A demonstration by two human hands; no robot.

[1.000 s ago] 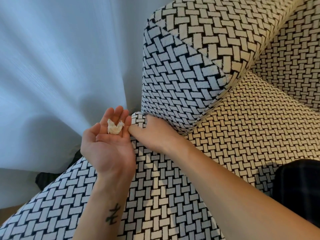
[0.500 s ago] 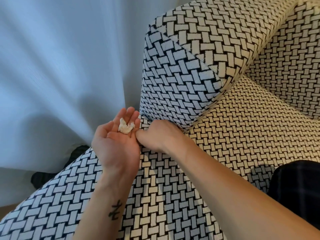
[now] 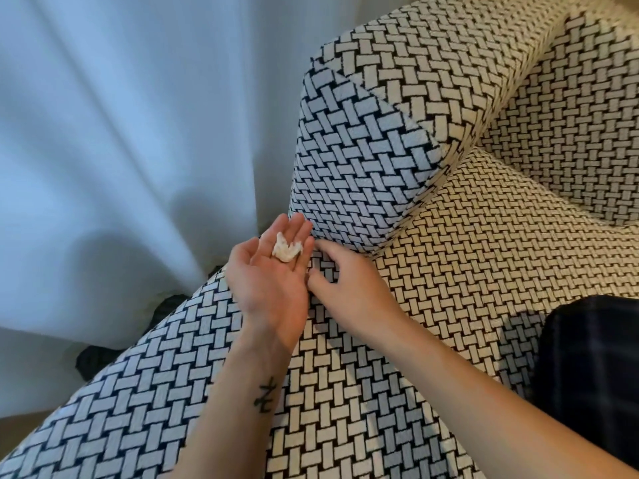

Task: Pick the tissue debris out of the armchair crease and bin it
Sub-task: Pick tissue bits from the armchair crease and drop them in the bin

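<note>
On the left hand [image 3: 273, 285], small crumpled white tissue debris [image 3: 286, 249]

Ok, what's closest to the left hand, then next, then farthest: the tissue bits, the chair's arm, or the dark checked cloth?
1. tissue bits: lying on the fingers of the left hand.
2. chair's arm: just past its fingertips.
3. dark checked cloth: far right.

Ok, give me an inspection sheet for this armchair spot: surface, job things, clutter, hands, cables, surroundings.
Surface: black-and-white woven-pattern armchair, armrest meeting seat at a crease.
Job's things: small white crumpled tissue scrap lying in the left hand; no bin in view.
Clutter: dark checked fabric at the seat's right edge.
Hands: left palm up, fingers straight; right hand fingers loose, reaching to the crease.
Cables: nothing seen.
Surroundings: pale curtain; black object on the floor beneath it.
</note>
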